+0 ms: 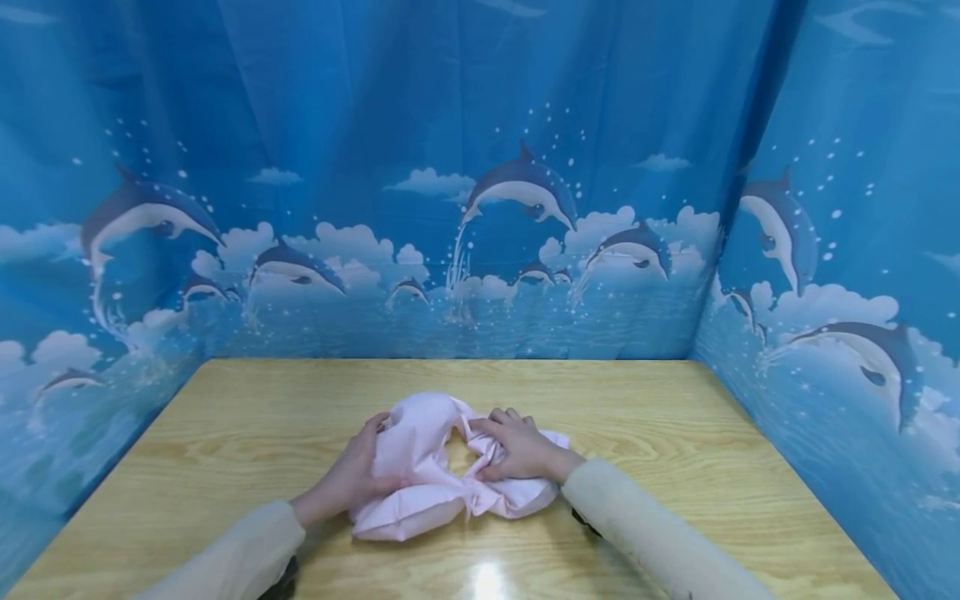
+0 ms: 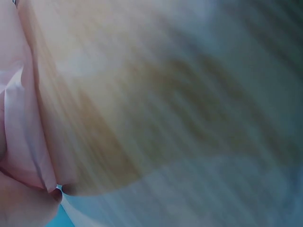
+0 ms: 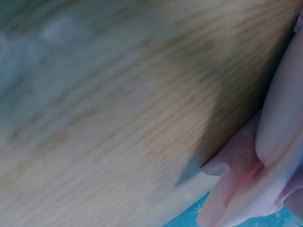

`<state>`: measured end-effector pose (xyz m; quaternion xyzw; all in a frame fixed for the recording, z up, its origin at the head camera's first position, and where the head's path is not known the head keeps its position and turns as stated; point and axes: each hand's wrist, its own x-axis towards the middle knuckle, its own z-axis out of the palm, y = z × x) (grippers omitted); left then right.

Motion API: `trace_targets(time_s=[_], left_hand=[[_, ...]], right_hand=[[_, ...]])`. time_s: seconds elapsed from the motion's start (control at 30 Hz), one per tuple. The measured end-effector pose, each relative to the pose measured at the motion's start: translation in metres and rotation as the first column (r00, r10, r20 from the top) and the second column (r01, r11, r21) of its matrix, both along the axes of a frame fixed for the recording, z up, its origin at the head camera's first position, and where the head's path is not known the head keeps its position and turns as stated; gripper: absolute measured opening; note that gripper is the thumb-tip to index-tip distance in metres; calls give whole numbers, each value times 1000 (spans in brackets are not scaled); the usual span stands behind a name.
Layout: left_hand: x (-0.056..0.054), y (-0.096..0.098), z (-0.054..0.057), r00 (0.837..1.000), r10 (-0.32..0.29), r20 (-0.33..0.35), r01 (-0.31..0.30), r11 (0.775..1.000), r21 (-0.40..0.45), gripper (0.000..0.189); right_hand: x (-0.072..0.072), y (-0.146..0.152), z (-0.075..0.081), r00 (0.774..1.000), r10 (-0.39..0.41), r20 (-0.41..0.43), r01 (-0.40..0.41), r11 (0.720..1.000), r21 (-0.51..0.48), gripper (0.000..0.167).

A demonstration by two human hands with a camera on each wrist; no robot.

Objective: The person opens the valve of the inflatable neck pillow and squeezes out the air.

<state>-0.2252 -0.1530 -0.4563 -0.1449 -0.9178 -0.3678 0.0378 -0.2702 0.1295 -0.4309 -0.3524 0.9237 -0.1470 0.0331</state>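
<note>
A puffy, pale pink cloth piece (image 1: 420,433) lies bunched on the wooden table, with a gap in its middle through which the tabletop shows. My left hand (image 1: 363,471) grips its left side, thumb over the near part and fingers round the far edge. On the right side, my right hand (image 1: 517,446) holds gathered folds between thumb and fingers, close beside the gap. Pink fabric (image 2: 28,127) shows along the left edge of the left wrist view, with a fingertip (image 2: 56,195) below it. In the right wrist view, creased fabric (image 3: 232,179) fills the lower right corner.
The wood-grain table (image 1: 645,417) stretches out on all sides of the cloth. Blue curtains (image 1: 390,167) printed with dolphins and clouds hang behind it and at both sides. Light sleeves (image 1: 652,525) cover both forearms.
</note>
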Motion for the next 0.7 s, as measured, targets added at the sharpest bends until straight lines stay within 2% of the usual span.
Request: trace_targets(time_s=[0.13, 0.33, 0.5, 0.7], left_hand=[[0, 0, 0, 1000, 5, 6, -5, 1000, -8, 102], [0, 0, 0, 999, 4, -32, -5, 999, -33, 96], [1, 0, 0, 997, -1, -79, -3, 999, -50, 92], [2, 0, -1, 989, -34, -143, 30, 999, -36, 86]], right_hand=[[0, -1, 0, 1000, 6, -9, -7, 1000, -11, 69], [-1, -2, -2, 1000, -13, -20, 13, 1000, -27, 55], [1, -3, -2, 1000, -21, -19, 20, 999, -48, 47], [2, -4, -2, 999, -26, -21, 25, 998, -65, 44]])
